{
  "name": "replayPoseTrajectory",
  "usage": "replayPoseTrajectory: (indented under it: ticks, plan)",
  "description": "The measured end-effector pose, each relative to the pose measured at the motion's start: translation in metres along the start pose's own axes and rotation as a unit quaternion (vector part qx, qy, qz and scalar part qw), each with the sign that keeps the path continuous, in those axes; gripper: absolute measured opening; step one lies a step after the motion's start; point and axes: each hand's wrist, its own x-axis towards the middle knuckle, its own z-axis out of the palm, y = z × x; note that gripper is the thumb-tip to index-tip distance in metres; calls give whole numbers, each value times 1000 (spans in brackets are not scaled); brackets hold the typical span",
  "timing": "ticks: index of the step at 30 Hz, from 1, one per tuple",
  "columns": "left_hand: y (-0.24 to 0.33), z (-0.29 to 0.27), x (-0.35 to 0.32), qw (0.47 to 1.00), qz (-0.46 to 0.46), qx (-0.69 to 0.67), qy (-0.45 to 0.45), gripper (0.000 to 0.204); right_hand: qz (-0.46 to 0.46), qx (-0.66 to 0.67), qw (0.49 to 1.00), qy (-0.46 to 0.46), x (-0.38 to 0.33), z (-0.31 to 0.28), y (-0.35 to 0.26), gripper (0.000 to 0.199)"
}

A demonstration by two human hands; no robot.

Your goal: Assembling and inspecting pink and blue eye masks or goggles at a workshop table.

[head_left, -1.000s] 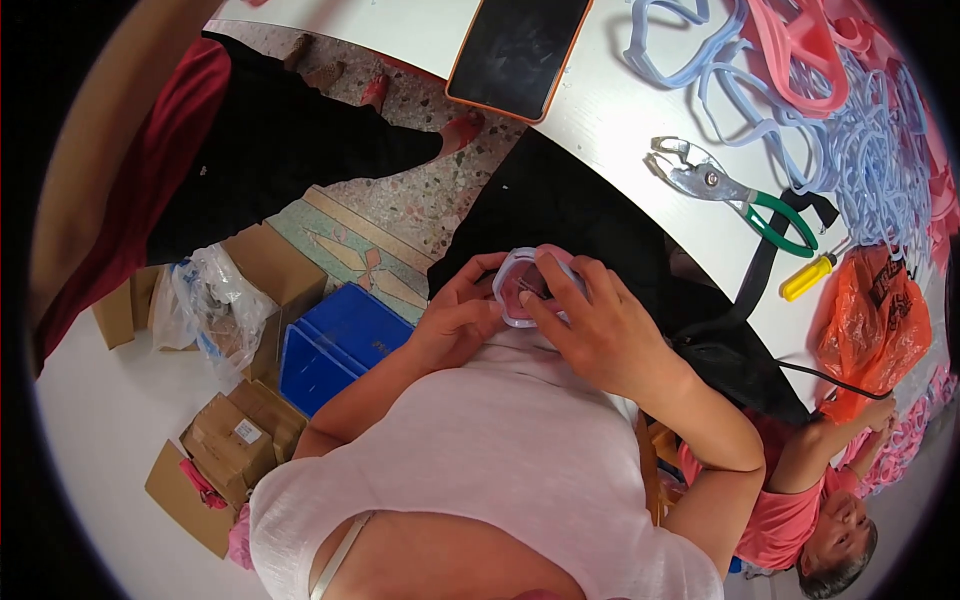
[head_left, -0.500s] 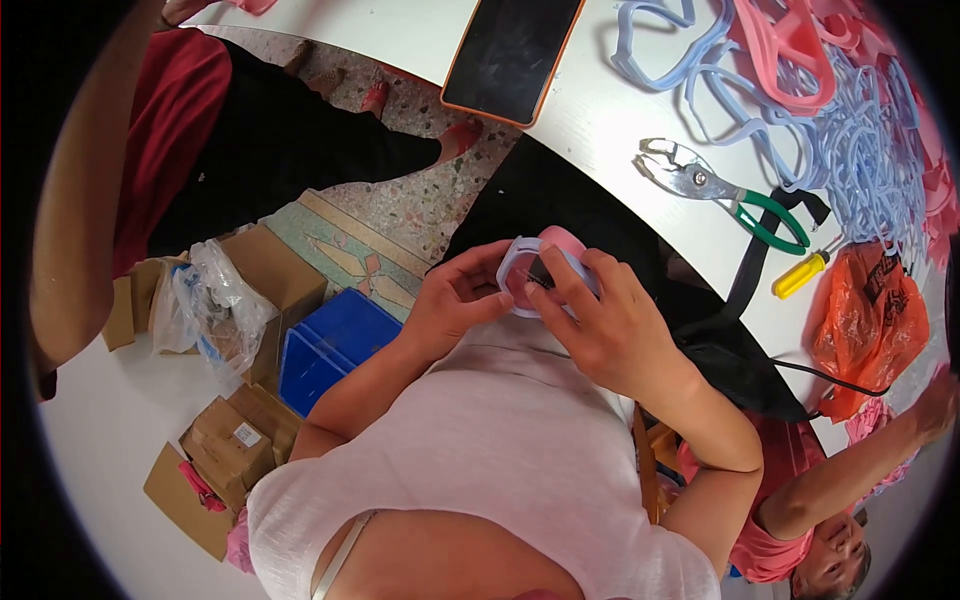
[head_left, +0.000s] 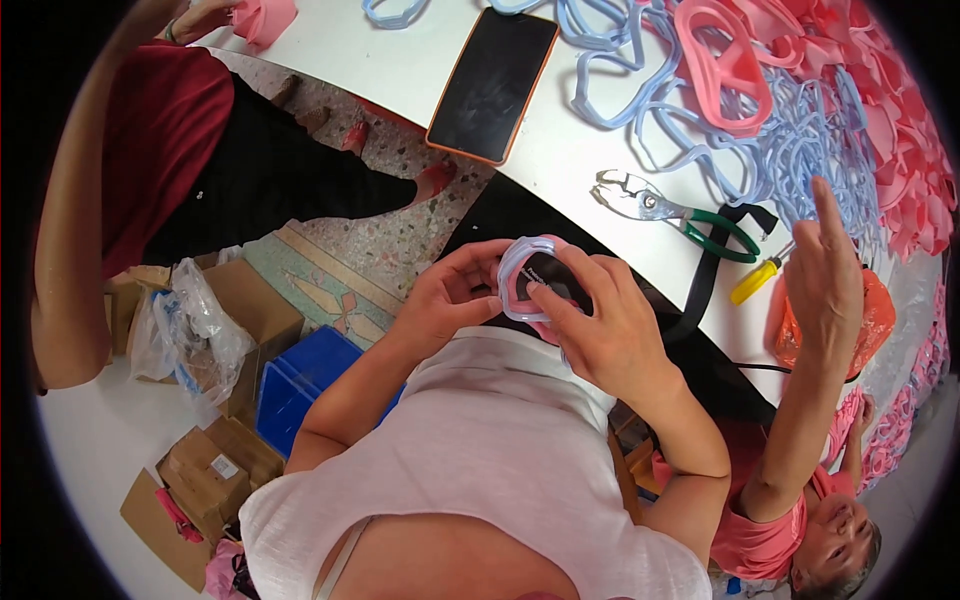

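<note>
Held in front of my waist is a pink, rubbery, mask-shaped piece with a pale blue rim (head_left: 507, 283). A dark patch with white print shows inside the rim. My left hand (head_left: 447, 300) grips the rim's left side between thumb and fingers. My right hand (head_left: 610, 318) is closed on the right side, with its thumb at the dark patch and its fingers curled over the top. Part of the piece is hidden behind the right fingers.
On the white table (head_left: 585, 145) lie a phone (head_left: 492, 85), green-handled pliers (head_left: 680, 215), a yellow screwdriver (head_left: 755, 281), an orange bag (head_left: 875, 310), pale blue frames (head_left: 640, 95) and pink pieces (head_left: 725, 65). One co-worker's hand (head_left: 825, 280) is raised at right; another's (head_left: 205, 20) touches pink rubber.
The view has shifted, so the table things sit lower and further left. The held piece's rim has turned more toward me. The right co-worker's hand has come in over the table edge.
</note>
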Motion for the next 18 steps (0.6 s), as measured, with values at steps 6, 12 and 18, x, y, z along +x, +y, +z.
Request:
replayPoseTrajectory:
  ticks: [6,12,18]
  plan:
    - [9,8,6,1000,19,3,0,59,28,36,998,36,-2,-7,-1,35]
    - [18,19,8,996,73,53,12,62,42,38,997,56,0,-7,-4,26]
    - [23,26,9,993,82,71,53,62,53,58,995,59,0,-4,-5,27]
